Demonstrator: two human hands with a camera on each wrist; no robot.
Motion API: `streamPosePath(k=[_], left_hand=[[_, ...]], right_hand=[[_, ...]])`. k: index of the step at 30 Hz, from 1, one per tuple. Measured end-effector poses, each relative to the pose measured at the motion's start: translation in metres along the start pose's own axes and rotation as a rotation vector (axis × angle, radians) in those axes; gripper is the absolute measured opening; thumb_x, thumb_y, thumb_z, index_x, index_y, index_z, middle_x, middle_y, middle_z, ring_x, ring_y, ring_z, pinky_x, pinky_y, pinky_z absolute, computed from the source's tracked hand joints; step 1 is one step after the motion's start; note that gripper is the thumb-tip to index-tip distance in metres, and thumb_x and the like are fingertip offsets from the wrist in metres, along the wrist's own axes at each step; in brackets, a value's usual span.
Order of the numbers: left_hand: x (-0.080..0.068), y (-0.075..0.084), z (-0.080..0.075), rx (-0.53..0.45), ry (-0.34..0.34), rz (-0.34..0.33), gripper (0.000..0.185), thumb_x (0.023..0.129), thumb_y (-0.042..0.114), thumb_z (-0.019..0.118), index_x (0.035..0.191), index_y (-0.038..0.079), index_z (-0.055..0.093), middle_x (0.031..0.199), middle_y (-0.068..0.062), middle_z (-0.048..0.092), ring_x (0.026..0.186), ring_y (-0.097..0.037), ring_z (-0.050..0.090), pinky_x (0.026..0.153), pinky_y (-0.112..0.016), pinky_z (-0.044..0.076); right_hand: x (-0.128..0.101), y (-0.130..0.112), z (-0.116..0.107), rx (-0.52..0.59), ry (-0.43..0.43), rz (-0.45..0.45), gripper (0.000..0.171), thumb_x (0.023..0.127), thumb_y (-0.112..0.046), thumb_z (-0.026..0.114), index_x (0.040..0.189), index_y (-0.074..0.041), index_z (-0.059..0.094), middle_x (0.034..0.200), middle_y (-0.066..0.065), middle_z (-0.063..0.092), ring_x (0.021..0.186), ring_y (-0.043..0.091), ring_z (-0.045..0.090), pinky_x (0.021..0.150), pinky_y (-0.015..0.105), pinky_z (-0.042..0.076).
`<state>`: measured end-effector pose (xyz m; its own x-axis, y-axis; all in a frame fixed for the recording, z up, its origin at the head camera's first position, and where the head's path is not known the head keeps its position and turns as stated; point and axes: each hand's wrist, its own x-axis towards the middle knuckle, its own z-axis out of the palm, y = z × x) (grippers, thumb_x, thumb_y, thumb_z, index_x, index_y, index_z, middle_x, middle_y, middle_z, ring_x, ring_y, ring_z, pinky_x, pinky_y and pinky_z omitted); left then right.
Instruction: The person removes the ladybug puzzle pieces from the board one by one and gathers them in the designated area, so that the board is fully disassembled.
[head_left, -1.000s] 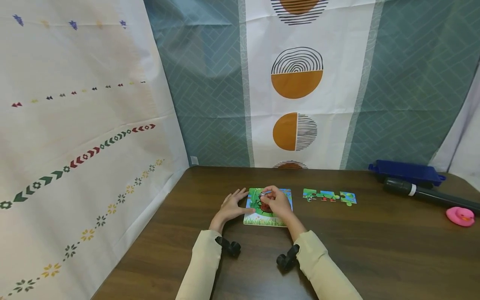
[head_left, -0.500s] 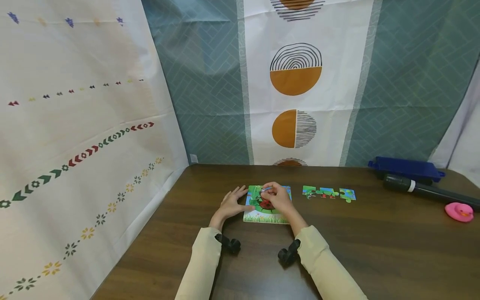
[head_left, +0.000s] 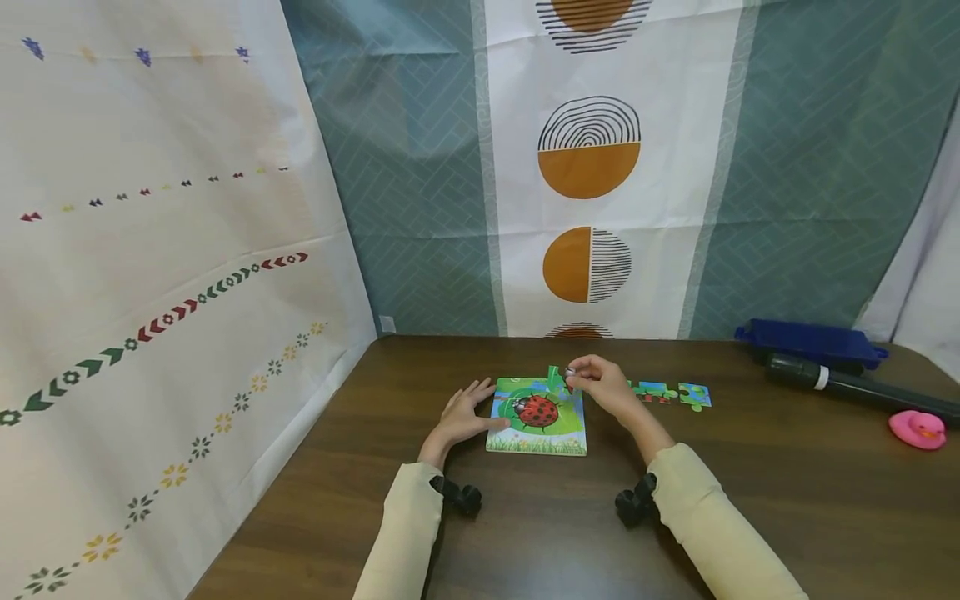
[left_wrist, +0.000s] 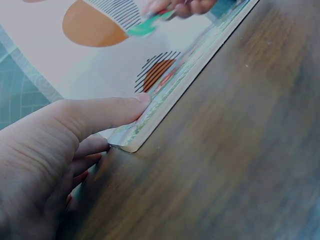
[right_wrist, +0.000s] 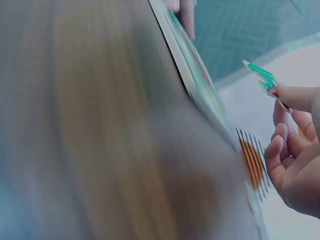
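On the bench point(head_left: 536, 525), left hand point(head_left: 457, 418), spread, touched the puzzle board point(head_left: 536, 445); right hand point(head_left: 607, 390) pinched a green piece point(right_wrist: 267, 77).

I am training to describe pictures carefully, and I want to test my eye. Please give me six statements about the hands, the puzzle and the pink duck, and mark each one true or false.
1. The right hand pinches a puzzle piece. True.
2. The board shows a red ladybug. True.
3. The pinched piece lies flat on the board. False: it is held up, clear of the board.
4. Both hands are off the board. False: the left hand touches it, with its thumb on top.
5. The pink duck is on the near side of the black tube. True.
6. No loose pieces lie beside the board. False: other pieces lie to its right.
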<state>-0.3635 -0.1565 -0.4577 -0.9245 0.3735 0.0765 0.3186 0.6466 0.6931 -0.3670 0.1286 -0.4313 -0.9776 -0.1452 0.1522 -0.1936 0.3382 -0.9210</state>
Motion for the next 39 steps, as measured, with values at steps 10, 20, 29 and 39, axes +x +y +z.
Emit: streamPosePath(k=[10, 20, 29, 39], left_hand=[[0.000, 0.001, -0.003, 0.008, 0.009, 0.005, 0.080, 0.083, 0.036, 0.076, 0.149, 0.008, 0.041, 0.162, -0.009, 0.028, 0.152, -0.033, 0.016, 0.125, -0.054, 0.008], [-0.003, -0.004, -0.004, 0.023, 0.023, 0.006, 0.081, 0.082, 0.038, 0.077, 0.149, 0.007, 0.041, 0.161, -0.010, 0.029, 0.152, -0.035, 0.018, 0.124, -0.056, 0.009], [-0.002, -0.002, 0.000, 0.025, 0.011, 0.017, 0.082, 0.082, 0.040, 0.076, 0.149, 0.008, 0.042, 0.161, -0.010, 0.029, 0.152, -0.035, 0.018, 0.124, -0.057, 0.009], [-0.001, 0.000, -0.001, 0.034, 0.003, 0.018, 0.082, 0.082, 0.040, 0.076, 0.149, 0.008, 0.042, 0.161, -0.011, 0.029, 0.152, -0.035, 0.017, 0.124, -0.056, 0.009]], right_hand=[[-0.022, 0.013, -0.055, -0.097, -0.046, 0.071, 0.038, 0.096, -0.026, 0.063, 0.123, 0.000, 0.057, 0.108, 0.013, 0.067, 0.098, 0.024, 0.060, 0.081, 0.034, 0.050], [-0.045, 0.024, -0.064, -0.040, -0.077, 0.145, 0.045, 0.096, -0.027, 0.062, 0.130, 0.001, 0.052, 0.094, 0.003, 0.064, 0.080, 0.015, 0.056, 0.070, 0.026, 0.047], [-0.054, 0.035, -0.067, -0.084, -0.054, 0.135, 0.041, 0.096, -0.022, 0.063, 0.126, 0.003, 0.055, 0.099, 0.007, 0.068, 0.077, 0.015, 0.055, 0.065, 0.026, 0.047], [-0.051, 0.037, -0.060, -0.230, 0.014, 0.088, 0.031, 0.088, -0.016, 0.071, 0.109, 0.005, 0.063, 0.089, 0.011, 0.071, 0.075, 0.015, 0.060, 0.064, 0.027, 0.049]])
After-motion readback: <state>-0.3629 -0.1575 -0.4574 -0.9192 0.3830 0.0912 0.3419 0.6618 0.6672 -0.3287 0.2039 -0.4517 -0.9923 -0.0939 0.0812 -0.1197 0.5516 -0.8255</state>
